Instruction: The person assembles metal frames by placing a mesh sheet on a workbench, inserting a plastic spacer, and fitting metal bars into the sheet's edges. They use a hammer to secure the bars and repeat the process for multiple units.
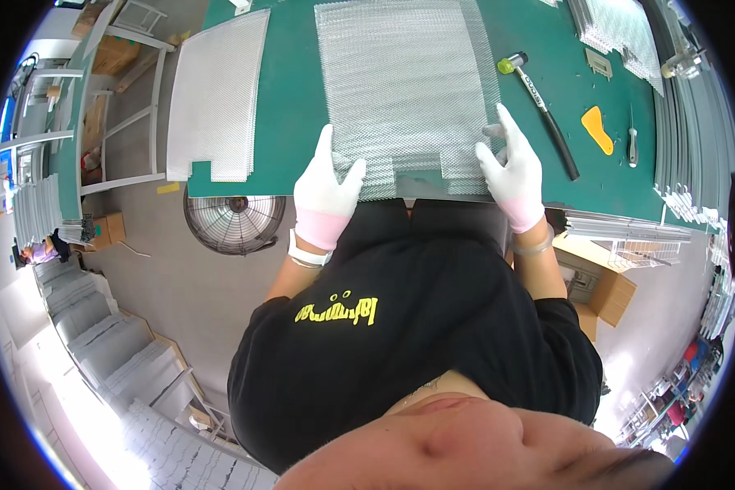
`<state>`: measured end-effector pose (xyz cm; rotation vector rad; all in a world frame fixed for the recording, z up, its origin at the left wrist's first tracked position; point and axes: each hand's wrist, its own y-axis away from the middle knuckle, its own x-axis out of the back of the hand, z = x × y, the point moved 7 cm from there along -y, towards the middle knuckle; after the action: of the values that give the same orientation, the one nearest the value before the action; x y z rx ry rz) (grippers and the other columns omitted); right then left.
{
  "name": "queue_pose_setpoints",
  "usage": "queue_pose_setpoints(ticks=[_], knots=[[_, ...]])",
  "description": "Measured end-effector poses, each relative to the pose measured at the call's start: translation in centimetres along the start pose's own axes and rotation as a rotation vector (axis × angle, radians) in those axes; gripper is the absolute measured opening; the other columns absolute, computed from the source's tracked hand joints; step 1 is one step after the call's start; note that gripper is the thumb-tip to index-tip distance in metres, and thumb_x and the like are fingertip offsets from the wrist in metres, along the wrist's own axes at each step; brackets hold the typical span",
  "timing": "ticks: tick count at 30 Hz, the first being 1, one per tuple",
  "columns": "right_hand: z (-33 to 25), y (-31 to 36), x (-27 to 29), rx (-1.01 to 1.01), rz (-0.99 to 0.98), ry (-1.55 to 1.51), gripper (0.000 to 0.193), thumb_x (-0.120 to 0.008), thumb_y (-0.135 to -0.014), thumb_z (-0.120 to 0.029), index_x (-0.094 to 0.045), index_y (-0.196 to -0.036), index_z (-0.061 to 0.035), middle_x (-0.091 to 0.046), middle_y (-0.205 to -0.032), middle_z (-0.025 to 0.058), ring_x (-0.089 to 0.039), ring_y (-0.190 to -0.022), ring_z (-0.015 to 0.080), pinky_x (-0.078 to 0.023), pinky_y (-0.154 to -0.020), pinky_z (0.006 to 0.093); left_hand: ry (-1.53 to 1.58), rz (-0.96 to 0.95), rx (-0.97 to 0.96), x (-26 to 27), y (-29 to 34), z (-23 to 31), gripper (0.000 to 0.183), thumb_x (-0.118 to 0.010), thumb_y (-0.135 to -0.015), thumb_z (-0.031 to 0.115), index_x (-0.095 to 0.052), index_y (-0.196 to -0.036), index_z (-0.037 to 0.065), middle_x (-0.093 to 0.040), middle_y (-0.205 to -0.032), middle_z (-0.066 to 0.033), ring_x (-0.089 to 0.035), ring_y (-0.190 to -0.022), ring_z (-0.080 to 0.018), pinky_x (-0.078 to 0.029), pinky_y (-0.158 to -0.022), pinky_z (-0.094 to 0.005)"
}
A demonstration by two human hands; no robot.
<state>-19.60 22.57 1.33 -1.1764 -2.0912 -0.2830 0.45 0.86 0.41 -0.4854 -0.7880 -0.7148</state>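
A silvery expanded-metal mesh sheet (404,77), with notches in its near edge, lies in front of me. It overlaps other mesh, and I cannot tell how many layers there are. My left hand (327,189), in a white glove with a pink cuff, grips its near left edge, thumb on top and index finger along the side. My right hand (514,175), gloved the same way, holds the near right edge. Its thumb is on top, its index finger points away from me, and other fingers show dimly through the mesh.
The green table (290,122) carries another mesh stack (218,94) at left. To the right lie a hammer (547,114), a yellow scraper (597,130), a screwdriver (632,139) and a small metal plate (598,63). More mesh (616,28) is far right. A floor fan (235,224) stands below the table's left edge.
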Motion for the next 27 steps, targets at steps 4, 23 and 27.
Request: queue_pose_setpoints(ticks=[4,23,27], knots=[[0.3,0.3,-0.4,-0.002,-0.018,0.028,0.062,-0.074,-0.085,-0.015,-0.053,-0.142,-0.0039,-0.069,-0.111,0.0113,-0.064,-0.079,0.0212,-0.054,-0.077,0.0317,0.044,-0.146,0.162,-0.1,0.1,0.1,0.071,-0.075,-0.087,0.028,-0.047,-0.144,-0.004,-0.067,-0.115,-0.0242,-0.068,-0.094,-0.0354,-0.055,-0.083,-0.0385],[0.1,0.2,-1.5,0.056,-0.063,0.38,0.062,-0.074,-0.085,-0.025,-0.052,-0.14,-0.0057,-0.06,-0.112,0.0172,-0.066,-0.093,0.0327,-0.056,-0.079,0.0384,-0.268,-0.059,0.063,-1.0,0.0,-0.6,0.074,-0.079,-0.081,0.033,-0.05,-0.138,-0.005,-0.065,-0.104,-0.0185,-0.065,-0.091,-0.0322,-0.054,-0.082,-0.0393],[0.2,0.6,-1.1,0.053,-0.053,0.418,0.063,-0.075,-0.084,-0.026,-0.052,-0.139,-0.0047,-0.059,-0.117,0.0197,-0.066,-0.097,0.0349,-0.055,-0.083,0.0403,-0.312,0.036,-0.046,-0.3,-0.1,-0.2,0.075,-0.08,-0.08,0.033,-0.051,-0.137,-0.005,-0.062,-0.104,-0.0173,-0.064,-0.093,-0.0326,-0.054,-0.081,-0.0397]])
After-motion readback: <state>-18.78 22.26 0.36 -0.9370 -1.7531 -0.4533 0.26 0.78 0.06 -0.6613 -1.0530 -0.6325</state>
